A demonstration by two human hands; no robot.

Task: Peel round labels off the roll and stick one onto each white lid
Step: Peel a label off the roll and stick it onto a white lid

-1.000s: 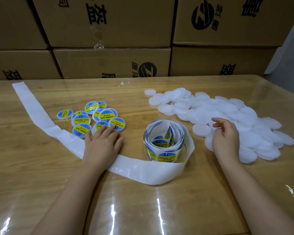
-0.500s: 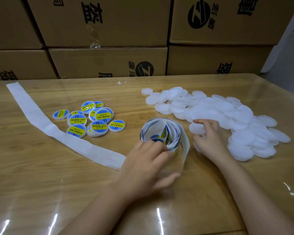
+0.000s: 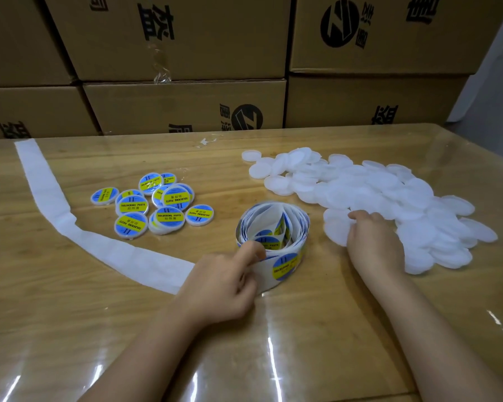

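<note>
1. At the near edge of the label roll (image 3: 273,227), the left hand (image 3: 224,285) pinches the glossy liner (image 3: 263,275) with curled fingers, likely freeing a round label (image 3: 285,266).
2. Right of the roll, the right hand (image 3: 372,242) curls its fingers on 1 matte white lid (image 3: 336,227), readying it.
3. Left of it: finished lids (image 3: 154,207), limp spent strip (image 3: 99,245).

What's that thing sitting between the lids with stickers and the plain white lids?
The roll, on the table between the stickered lids and the white lids, slightly nearer the camera. The head view shows it.
</note>
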